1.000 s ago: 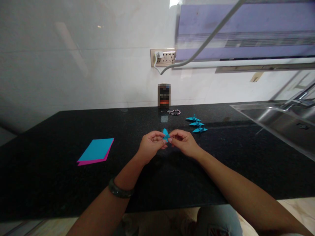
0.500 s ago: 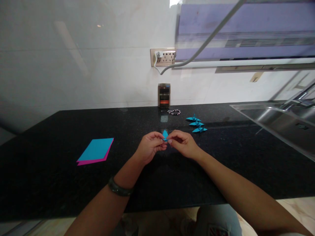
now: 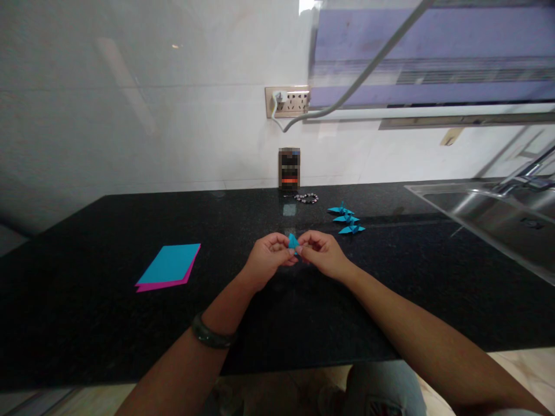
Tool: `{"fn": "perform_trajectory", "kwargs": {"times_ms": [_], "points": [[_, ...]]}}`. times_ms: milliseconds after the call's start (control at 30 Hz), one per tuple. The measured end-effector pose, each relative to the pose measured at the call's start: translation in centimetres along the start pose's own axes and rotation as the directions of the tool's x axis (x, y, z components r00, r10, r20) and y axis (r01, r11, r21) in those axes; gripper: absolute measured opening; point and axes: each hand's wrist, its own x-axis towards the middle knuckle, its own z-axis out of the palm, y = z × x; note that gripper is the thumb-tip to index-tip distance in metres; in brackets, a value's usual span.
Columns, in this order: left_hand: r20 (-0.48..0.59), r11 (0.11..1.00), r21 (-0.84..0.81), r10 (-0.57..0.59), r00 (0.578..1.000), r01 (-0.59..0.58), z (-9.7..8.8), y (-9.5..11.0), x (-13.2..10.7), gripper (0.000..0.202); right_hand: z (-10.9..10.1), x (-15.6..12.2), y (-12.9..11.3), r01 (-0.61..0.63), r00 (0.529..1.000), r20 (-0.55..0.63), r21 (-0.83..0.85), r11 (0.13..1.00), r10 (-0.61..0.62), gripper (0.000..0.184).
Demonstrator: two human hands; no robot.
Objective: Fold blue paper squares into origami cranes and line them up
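A small folded piece of blue origami paper (image 3: 293,241) is pinched between my two hands above the middle of the counter. My left hand (image 3: 271,257) grips it from the left, with thumb and fingers closed. From the other side my right hand (image 3: 323,253) pinches its right edge between thumb and fingertips. The fingers cover part of its lower end. Three finished blue paper cranes (image 3: 347,219) stand in a slanting row beyond my right hand. To the left lies a stack of square paper (image 3: 169,264), blue on top with magenta beneath.
The black stone counter (image 3: 99,323) runs along a white tiled wall. A phone-like device (image 3: 289,169), blurred out, leans on the wall with a beaded strap (image 3: 307,198) beside it. A steel sink (image 3: 489,214) is at the right. A grey cable (image 3: 347,98) hangs from the socket (image 3: 287,101).
The folded blue paper has turned and tilted slightly between my fingers. My left thumb has shifted a little to the right across its lower part. Everything else stays in place.
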Motion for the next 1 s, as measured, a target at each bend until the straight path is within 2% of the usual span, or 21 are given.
{"fn": "perform_trajectory", "kwargs": {"times_ms": [200,367,500,600,667,800,900,1000], "points": [[-0.006,1.0,-0.012,-0.008,1.0,0.008,-0.2,-0.1,0.1,0.025,0.0,0.0,0.0,0.065,0.998,-0.012,-0.034,0.997,-0.065,0.013],[-0.007,0.992,-0.118,-0.047,0.999,0.046,-0.4,0.0,0.0,0.02,-0.2,0.0,-0.2,0.156,0.988,0.008,-0.125,0.98,-0.156,0.009],[0.051,0.976,-0.198,-0.08,0.995,0.089,-0.5,0.3,0.0,0.015,-0.3,-0.1,-0.6,0.179,0.984,0.015,-0.088,0.98,-0.179,0.01],[0.018,0.984,-0.164,-0.064,0.998,0.066,-0.5,0.2,0.1,0.019,-0.5,0.0,-0.7,0.197,0.979,0.059,-0.062,0.978,-0.194,0.011],[-0.015,0.992,-0.121,-0.026,1.0,0.024,-0.6,0.0,0.2,0.023,-0.5,0.1,-0.7,0.149,0.988,0.05,-0.037,0.988,-0.147,0.012],[-0.044,0.998,-0.033,0.06,0.997,-0.062,-0.6,-0.3,0.3,0.037,-0.5,0.4,-0.2,0.007,0.997,-0.071,0.029,1.0,-0.005,0.018],[-0.04,0.993,0.038,0.115,0.993,-0.113,-0.5,-0.2,0.3,0.051,-0.5,0.5,0.2,-0.051,0.998,-0.027,-0.033,0.998,0.05,0.023],[-0.013,0.982,0.101,0.161,0.987,-0.159,-0.3,-0.1,0.3,0.061,-0.5,0.5,0.6,-0.046,0.999,0.014,-0.098,0.994,0.048,0.023]]}}
